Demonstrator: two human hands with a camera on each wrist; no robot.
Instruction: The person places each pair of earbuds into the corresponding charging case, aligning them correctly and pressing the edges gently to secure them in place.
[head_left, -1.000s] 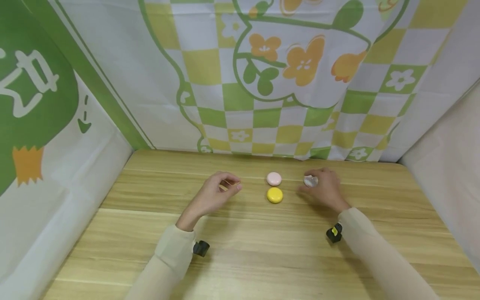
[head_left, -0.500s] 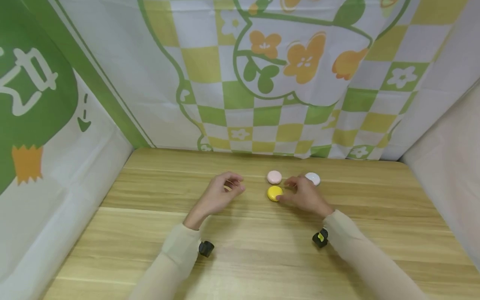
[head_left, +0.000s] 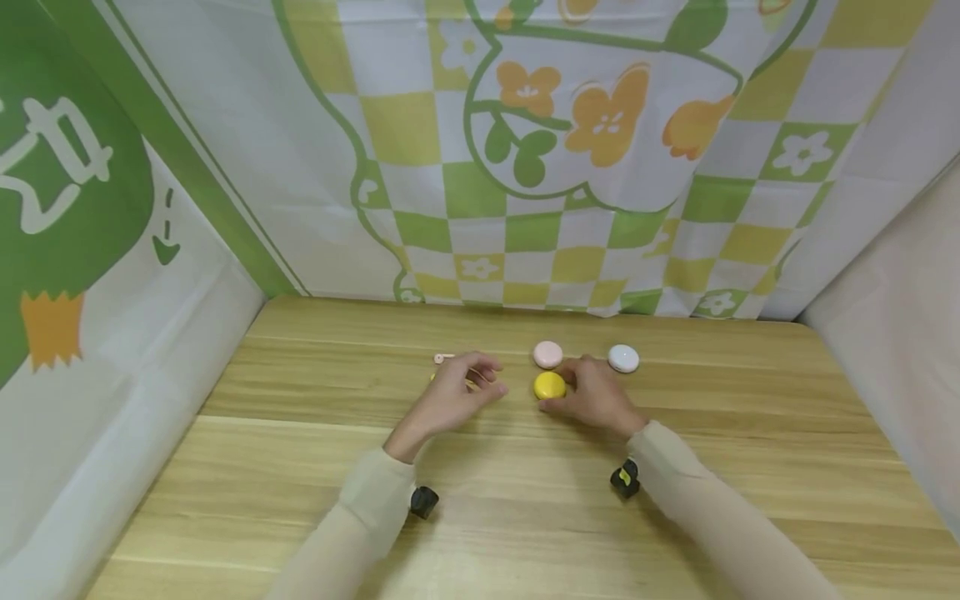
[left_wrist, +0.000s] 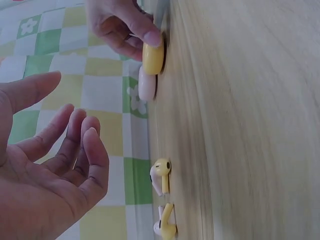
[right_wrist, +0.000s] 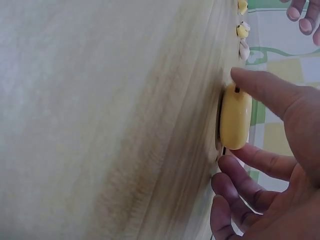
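My right hand (head_left: 596, 396) pinches a round yellow earbud case (head_left: 550, 386) between thumb and fingers, and the case lies flat on the wooden table. Just behind it is a matching pink case (head_left: 547, 354). A white case (head_left: 623, 358) lies to the right, apart from the hand. My left hand (head_left: 456, 393) hovers with relaxed, slightly bent fingers and nothing in them. Beyond that hand, the left wrist view has yellow earbuds (left_wrist: 165, 170) and pink earbuds (left_wrist: 155, 181) lying on the table; in the head view the hand covers most of them.
The wooden table (head_left: 517, 517) ends at the back against a hanging cloth (head_left: 420, 183) with green and yellow checks. More cloth (head_left: 195, 308) walls off the left side. A small black wrist camera (head_left: 424, 502) is on the left sleeve.
My right hand has let go of the white case and moved left to grip the yellow one. My left hand has drifted right, uncovering a pink earbud.
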